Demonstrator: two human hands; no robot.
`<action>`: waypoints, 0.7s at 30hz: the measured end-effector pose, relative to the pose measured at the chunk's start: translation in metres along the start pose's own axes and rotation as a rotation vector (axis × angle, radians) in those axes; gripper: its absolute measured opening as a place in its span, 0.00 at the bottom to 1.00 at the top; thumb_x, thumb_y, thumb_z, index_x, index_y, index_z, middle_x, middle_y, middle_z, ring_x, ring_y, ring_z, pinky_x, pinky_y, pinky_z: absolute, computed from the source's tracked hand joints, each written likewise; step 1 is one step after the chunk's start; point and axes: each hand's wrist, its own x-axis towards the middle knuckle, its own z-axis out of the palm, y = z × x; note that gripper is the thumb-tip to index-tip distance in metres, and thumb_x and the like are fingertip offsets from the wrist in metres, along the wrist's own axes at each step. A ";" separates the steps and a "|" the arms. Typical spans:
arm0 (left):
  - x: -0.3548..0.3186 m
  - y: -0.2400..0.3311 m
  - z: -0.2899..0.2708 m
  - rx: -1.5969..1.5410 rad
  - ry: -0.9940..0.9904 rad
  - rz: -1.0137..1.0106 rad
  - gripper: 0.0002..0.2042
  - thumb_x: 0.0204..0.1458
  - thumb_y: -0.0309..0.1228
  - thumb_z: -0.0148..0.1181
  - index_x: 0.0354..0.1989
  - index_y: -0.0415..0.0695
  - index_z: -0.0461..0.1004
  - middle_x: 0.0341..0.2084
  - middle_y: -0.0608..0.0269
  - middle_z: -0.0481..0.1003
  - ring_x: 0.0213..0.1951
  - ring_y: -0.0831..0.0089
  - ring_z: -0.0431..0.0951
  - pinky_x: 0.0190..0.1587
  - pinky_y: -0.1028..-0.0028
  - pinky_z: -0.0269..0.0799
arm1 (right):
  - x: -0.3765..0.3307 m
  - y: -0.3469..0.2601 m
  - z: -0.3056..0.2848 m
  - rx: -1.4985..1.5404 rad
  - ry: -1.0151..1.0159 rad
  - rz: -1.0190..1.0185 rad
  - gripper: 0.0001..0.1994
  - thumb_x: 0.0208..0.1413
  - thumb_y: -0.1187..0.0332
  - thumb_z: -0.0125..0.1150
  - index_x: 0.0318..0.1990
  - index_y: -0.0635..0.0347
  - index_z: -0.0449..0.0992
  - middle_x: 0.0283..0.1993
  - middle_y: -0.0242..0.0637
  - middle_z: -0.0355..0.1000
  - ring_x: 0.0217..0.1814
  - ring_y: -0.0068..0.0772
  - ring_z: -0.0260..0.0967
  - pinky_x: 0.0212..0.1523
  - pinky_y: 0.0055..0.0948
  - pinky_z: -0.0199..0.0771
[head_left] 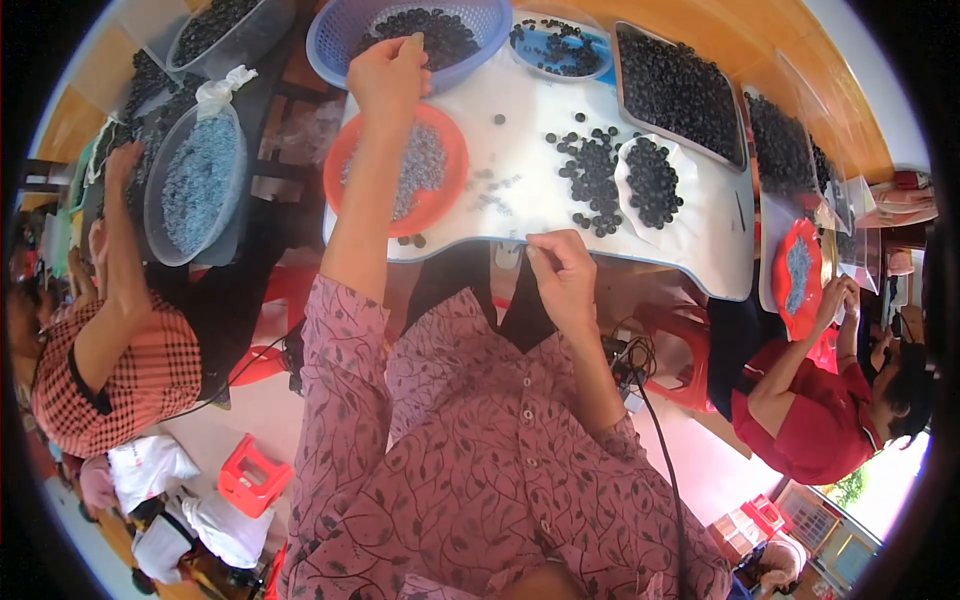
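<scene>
My left hand [390,82] reaches over the near edge of a blue-purple basket [325,50] that holds many small black round pieces [430,32]. Its fingers are closed, and whatever is in them is hidden. Beneath my left forearm lies a red-orange bowl [457,150] of small clear, greyish pieces [424,165]. My right hand [563,272] is at the table's near edge with thumb and forefinger pinched together; anything between them is too small to make out. Beyond it, more black round pieces [590,178] lie loose beside a white scalloped plate [682,200] holding similar ones.
A metal tray [690,148] full of black pieces and a shallow blue dish [530,62] stand on the far side of the white table [525,160]. Co-workers sit at left [120,340] and right [810,410]. A cable [655,430] hangs on my right.
</scene>
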 end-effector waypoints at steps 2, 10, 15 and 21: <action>-0.002 -0.001 0.003 0.044 0.018 0.027 0.15 0.54 0.34 0.63 0.42 0.32 0.77 0.28 0.60 0.79 0.23 0.78 0.76 0.25 0.78 0.75 | 0.005 0.007 0.006 -0.118 0.067 -0.180 0.07 0.53 0.80 0.60 0.38 0.62 0.79 0.34 0.36 0.70 0.29 0.26 0.70 0.31 0.21 0.69; -0.058 -0.029 0.003 0.224 0.025 0.243 0.15 0.52 0.33 0.62 0.43 0.34 0.78 0.28 0.52 0.80 0.29 0.67 0.80 0.35 0.69 0.74 | 0.011 0.015 0.025 -0.467 0.115 -0.254 0.07 0.50 0.71 0.64 0.38 0.56 0.80 0.33 0.39 0.69 0.31 0.44 0.71 0.33 0.37 0.71; -0.116 -0.053 0.019 0.352 -0.280 0.173 0.09 0.51 0.32 0.60 0.34 0.41 0.80 0.32 0.49 0.78 0.31 0.60 0.79 0.37 0.65 0.73 | 0.012 0.010 0.026 -0.501 0.110 -0.273 0.04 0.50 0.71 0.63 0.34 0.57 0.78 0.33 0.38 0.68 0.31 0.45 0.70 0.32 0.39 0.70; -0.152 -0.082 0.049 0.439 -0.581 0.265 0.07 0.48 0.30 0.61 0.34 0.44 0.80 0.32 0.52 0.74 0.36 0.52 0.77 0.40 0.60 0.72 | 0.001 0.018 0.017 -0.539 0.109 -0.187 0.05 0.51 0.72 0.62 0.34 0.59 0.72 0.35 0.42 0.68 0.34 0.50 0.70 0.32 0.42 0.70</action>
